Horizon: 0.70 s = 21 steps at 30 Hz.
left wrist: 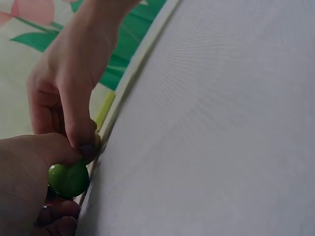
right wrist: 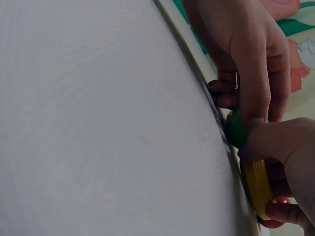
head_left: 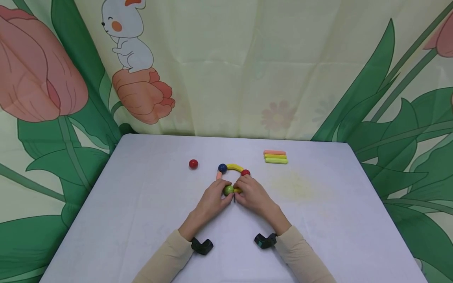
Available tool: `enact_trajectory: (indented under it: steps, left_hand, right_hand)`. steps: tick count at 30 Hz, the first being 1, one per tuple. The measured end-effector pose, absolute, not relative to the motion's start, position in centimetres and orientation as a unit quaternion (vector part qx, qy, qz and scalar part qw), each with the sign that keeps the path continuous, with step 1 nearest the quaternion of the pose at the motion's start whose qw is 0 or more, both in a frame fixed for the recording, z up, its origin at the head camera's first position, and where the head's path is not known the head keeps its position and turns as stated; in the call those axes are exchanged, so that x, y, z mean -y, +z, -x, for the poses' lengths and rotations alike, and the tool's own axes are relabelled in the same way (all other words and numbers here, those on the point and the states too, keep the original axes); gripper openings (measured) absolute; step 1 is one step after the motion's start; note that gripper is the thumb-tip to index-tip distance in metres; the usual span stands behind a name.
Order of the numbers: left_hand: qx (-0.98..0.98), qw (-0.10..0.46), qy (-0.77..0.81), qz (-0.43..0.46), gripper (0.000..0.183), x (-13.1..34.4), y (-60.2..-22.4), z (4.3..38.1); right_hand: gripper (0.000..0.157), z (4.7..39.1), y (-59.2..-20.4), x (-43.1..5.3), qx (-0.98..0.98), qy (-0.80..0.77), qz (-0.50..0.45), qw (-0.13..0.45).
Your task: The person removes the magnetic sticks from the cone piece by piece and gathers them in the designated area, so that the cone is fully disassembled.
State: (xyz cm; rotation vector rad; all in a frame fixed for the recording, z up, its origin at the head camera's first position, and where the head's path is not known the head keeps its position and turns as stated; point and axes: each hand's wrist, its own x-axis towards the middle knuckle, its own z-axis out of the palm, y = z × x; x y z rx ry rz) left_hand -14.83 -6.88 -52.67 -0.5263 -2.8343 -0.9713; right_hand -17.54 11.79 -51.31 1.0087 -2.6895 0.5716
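Note:
A small ring of balls and sticks lies on the table between the two hands. My left hand [head_left: 212,198] holds the green ball [head_left: 228,190] at the ring's near side, thumb and fingers about it. From the right, my right hand [head_left: 256,196] pinches a yellow ridged curved stick [right wrist: 257,187], whose end meets the green ball. A red ball [head_left: 245,172] shows just beyond the right fingers. Farther back, a yellow curved stick [head_left: 235,167] links that red ball to a blue ball [head_left: 222,168]. A pink stick [head_left: 219,175] runs from the blue ball toward my left fingers, which hide its near end.
A single red ball [head_left: 193,164] lies left of the ring. At the back right, orange, yellow and green sticks [head_left: 276,160] lie side by side. The white-covered table [head_left: 159,188] ends at a printed curtain [head_left: 226,78] behind.

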Motion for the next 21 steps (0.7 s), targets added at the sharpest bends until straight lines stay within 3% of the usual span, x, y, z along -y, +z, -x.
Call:
enact_trajectory:
  steps: [14,21]
  left_hand:
    - [0.925,0.057,-0.337,0.165,0.035,6.84,-53.0,14.79]
    - [0.922,0.055,-0.347,0.163,0.036,6.94,-52.96,14.82]
  right_hand:
    - [0.014,17.41,-51.33,-12.1,0.919,0.189,-0.335,0.083]
    - [0.012,17.63,-51.11,-12.49,0.925,0.165,-0.328,0.102]
